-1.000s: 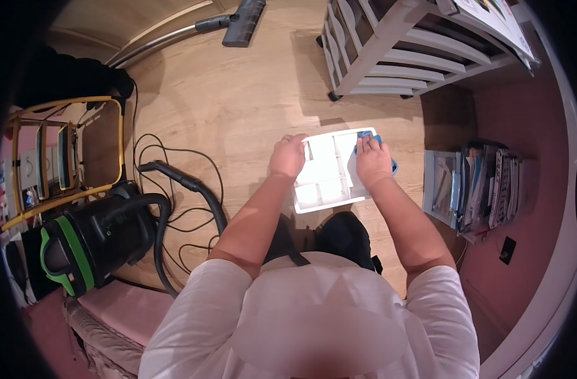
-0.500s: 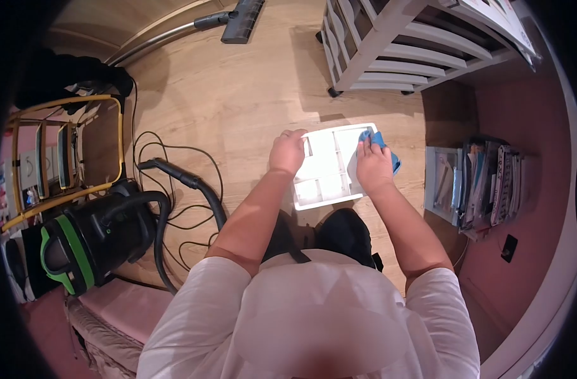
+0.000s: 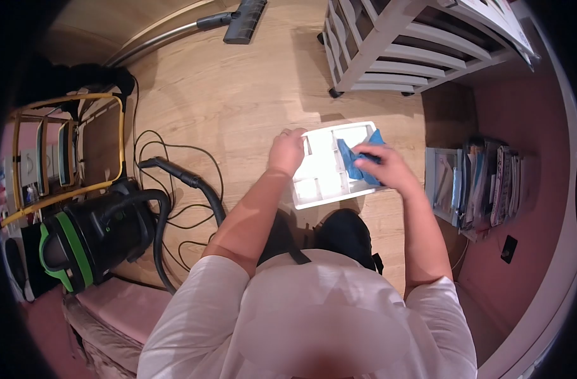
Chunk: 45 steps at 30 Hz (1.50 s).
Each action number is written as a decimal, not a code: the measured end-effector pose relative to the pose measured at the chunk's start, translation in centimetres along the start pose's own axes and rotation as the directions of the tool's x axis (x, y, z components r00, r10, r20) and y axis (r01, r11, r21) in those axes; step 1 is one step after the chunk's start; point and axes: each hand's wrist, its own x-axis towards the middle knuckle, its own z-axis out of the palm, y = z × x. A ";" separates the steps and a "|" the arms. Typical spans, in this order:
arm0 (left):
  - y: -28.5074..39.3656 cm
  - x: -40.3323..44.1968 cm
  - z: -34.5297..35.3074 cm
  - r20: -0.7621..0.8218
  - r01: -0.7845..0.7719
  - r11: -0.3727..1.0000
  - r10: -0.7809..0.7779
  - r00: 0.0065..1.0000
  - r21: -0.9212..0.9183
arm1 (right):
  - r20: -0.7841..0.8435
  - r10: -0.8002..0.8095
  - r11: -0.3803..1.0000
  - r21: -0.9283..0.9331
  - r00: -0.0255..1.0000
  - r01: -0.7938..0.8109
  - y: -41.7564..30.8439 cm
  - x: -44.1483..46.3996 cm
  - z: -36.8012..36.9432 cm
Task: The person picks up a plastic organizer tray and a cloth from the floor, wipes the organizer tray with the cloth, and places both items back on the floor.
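A white divided tray (image 3: 327, 203) with several compartments is in front of my knees, its middle washed out by bright light. My left hand (image 3: 287, 152) is closed on the tray's left rim near the far corner. In my right hand (image 3: 387, 168) is a blue cloth (image 3: 354, 165), pinched between thumb and fingers. The cloth lies bunched in and over the tray's right-hand compartment, with one end at the right rim. Part of the cloth is hidden under my fingers.
To the left stand a black and green vacuum cleaner (image 3: 89, 243), its hose (image 3: 197, 182) and looped cord, and a yellow-framed step ladder (image 3: 123, 139). A floor nozzle (image 3: 244, 24) lies far off. Right are a wheeled slatted cart (image 3: 389, 66) and upright files (image 3: 484, 183).
My right hand has shifted from the tray's right rim, turning inward, and the blue cloth has spread leftward into the right-hand compartment. My left hand and the tray stay put.
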 end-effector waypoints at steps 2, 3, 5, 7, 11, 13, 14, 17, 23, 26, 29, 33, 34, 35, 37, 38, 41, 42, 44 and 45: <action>0.0 -0.1 0.2 -0.018 -0.024 1.000 0.024 1.000 -0.001 | -0.251 0.038 0.991 0.134 0.967 -0.004 2.7 -0.7 -1.0; 0.1 -0.1 0.3 -0.026 -0.038 0.999 0.038 0.999 -0.001 | -0.388 0.150 0.987 0.111 0.909 -0.116 5.6 -0.3 -0.3; 0.2 -0.1 0.2 -0.016 -0.014 1.000 0.014 1.000 -0.005 | -0.435 0.327 0.938 0.257 0.839 -0.233 7.0 -0.1 0.2; 0.2 -0.1 -0.1 -0.006 0.012 1.000 -0.012 1.000 -0.005 | -0.223 0.444 0.799 0.536 0.868 -0.271 6.5 -0.8 0.4; 0.0 0.1 0.3 0.007 0.013 1.000 -0.013 1.000 -0.007 | -0.434 0.235 0.965 0.212 0.869 -0.155 0.9 -4.7 -4.1; -0.2 0.0 0.4 0.008 0.030 1.000 -0.030 1.000 -0.002 | -0.268 0.224 0.890 0.448 0.937 -0.085 -2.9 -6.6 -6.7; 0.0 0.0 0.3 0.016 0.048 0.999 -0.048 0.999 0.000 | -0.137 0.152 0.896 0.438 0.979 -0.078 -4.7 -7.3 -7.8; 0.2 0.1 0.2 0.024 0.048 0.999 -0.048 0.999 0.003 | 0.043 0.144 0.919 0.365 0.989 -0.150 -5.9 -5.2 -7.1; 0.1 0.1 0.0 0.022 0.011 1.000 -0.011 1.000 -0.006 | -0.206 -0.254 0.959 -0.179 0.945 0.219 -3.8 3.3 3.9; 0.0 -0.1 0.1 -0.028 -0.018 0.999 0.017 0.999 -0.033 | 0.002 -0.187 0.751 -0.644 0.982 0.145 -4.1 4.3 5.2; 0.2 -0.2 0.2 -0.059 -0.014 1.000 0.013 0.998 -0.021 | 0.167 -0.168 0.459 -0.859 0.971 0.227 -3.0 5.1 6.3; 0.2 -0.2 0.1 -0.056 0.012 1.000 -0.013 0.998 -0.017 | 0.285 0.116 0.280 -0.929 0.952 0.244 -5.7 5.9 6.6; 0.3 -0.1 0.0 -0.058 0.024 1.000 -0.025 0.998 -0.018 | 0.297 0.193 0.237 -0.939 0.935 0.250 -6.4 6.3 6.9; 0.3 -0.1 0.0 -0.057 0.037 0.999 -0.038 0.998 -0.018 | 0.295 0.202 0.156 -0.951 0.934 0.267 -6.0 6.4 7.5; 0.3 -0.3 0.1 -0.057 0.048 0.998 -0.049 0.997 -0.028 | 0.289 0.224 0.001 -0.955 0.931 0.296 -4.3 6.4 9.2; 0.4 -0.2 0.2 -0.062 0.045 0.998 -0.048 0.997 -0.039 | 0.293 0.278 0.000 -0.952 0.915 0.305 -4.3 6.9 9.7; 0.2 -0.2 0.5 -0.065 0.041 0.997 -0.045 0.997 -0.068 | 0.264 0.329 0.035 -0.963 0.907 0.268 -4.8 7.9 10.6; 0.0 -0.1 0.6 -0.064 0.039 0.996 -0.043 0.997 -0.075 | 0.250 0.290 0.218 -0.957 0.924 0.191 -5.3 8.0 9.8; -0.4 -0.1 0.7 -0.050 0.046 0.995 -0.050 0.998 -0.084 | 0.194 0.225 0.560 -0.828 0.955 0.036 -5.9 7.6 6.4; -0.5 -0.1 0.6 -0.043 0.049 0.995 -0.053 0.998 -0.089 | 0.141 0.150 0.839 -0.541 0.979 -0.050 -3.0 6.6 4.7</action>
